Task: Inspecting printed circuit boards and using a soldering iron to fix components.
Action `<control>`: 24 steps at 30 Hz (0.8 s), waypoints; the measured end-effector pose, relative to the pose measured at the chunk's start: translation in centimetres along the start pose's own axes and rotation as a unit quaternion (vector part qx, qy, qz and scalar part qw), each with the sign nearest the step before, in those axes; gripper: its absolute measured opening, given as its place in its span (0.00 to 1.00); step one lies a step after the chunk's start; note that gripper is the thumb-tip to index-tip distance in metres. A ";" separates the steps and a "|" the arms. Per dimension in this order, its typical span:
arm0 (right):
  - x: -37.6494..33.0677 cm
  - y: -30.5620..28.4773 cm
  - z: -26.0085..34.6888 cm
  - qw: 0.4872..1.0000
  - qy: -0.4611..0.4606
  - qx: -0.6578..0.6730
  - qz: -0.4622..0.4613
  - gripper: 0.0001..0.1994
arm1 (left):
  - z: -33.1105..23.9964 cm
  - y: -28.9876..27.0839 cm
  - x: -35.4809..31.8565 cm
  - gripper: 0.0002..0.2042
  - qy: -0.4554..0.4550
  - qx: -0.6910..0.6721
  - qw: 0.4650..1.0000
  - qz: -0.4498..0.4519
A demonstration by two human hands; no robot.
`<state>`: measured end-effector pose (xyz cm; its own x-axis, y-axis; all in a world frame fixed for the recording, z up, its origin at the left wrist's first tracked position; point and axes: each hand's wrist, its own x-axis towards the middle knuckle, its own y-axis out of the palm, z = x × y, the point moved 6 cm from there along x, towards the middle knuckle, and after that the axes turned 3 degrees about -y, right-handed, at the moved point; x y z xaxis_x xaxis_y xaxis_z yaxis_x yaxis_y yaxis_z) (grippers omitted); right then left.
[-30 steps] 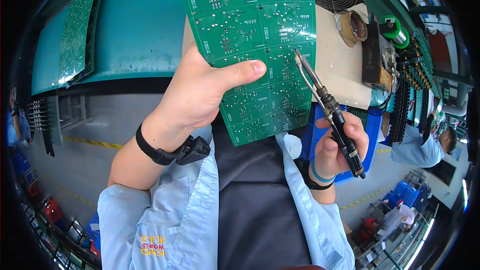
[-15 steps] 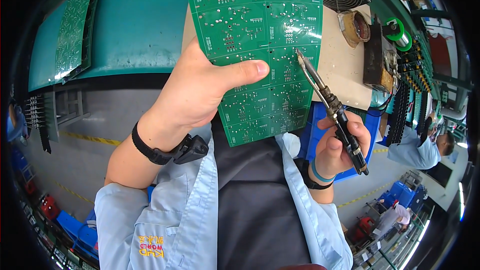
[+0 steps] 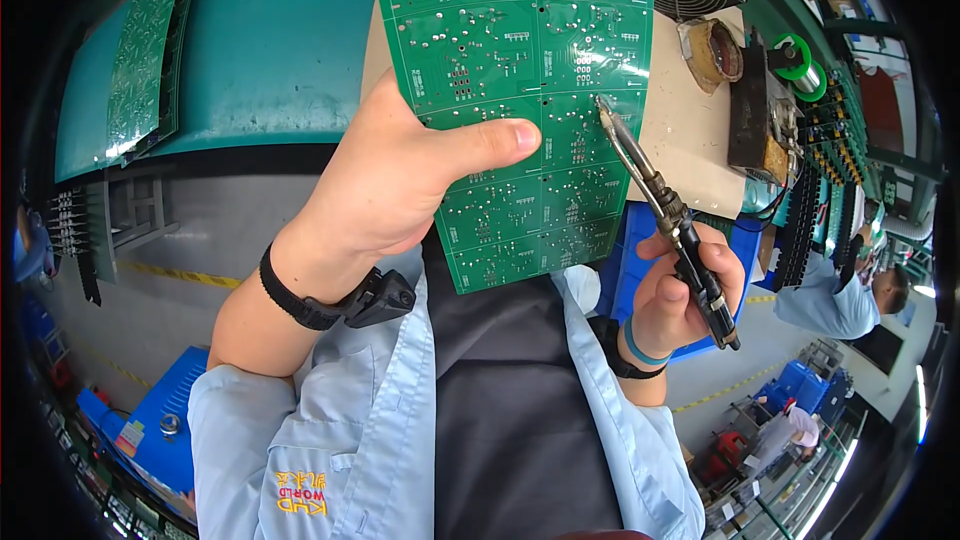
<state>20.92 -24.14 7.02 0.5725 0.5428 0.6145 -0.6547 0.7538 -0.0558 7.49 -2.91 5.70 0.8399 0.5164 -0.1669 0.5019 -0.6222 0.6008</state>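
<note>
Two hands (image 3: 400, 160) (image 3: 662, 314) hold soldering iron (image 3: 669, 208) and board (image 3: 500, 60), edge past bench (image 3: 280, 60).

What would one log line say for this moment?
left hand: grips green circuit board | right hand: holds soldering iron | tip: over board, contact unclear

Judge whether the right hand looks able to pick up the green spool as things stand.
Probably not: the right hand already grips the soldering iron, and a dark box seems to stand partway to the green spool.
</note>
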 end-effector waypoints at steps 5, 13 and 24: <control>-0.2 -0.1 -0.1 1.000 -0.009 -0.014 0.009 0.26 | 0.0 0.0 0.0 0.19 0.010 0.008 1.000 0.009; -0.1 -0.1 -0.2 1.000 -0.010 -0.019 0.018 0.26 | 0.0 -0.1 0.2 0.19 0.012 0.010 1.000 0.007; -0.3 0.2 0.0 1.000 -0.014 -0.014 0.006 0.24 | 0.1 0.0 0.2 0.19 0.015 -0.015 1.000 -0.002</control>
<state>20.61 -24.13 6.80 0.5503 0.5418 0.6353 -0.6473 0.7575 -0.0852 7.73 -2.86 5.62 0.8308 0.5372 -0.1458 0.4985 -0.6016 0.6241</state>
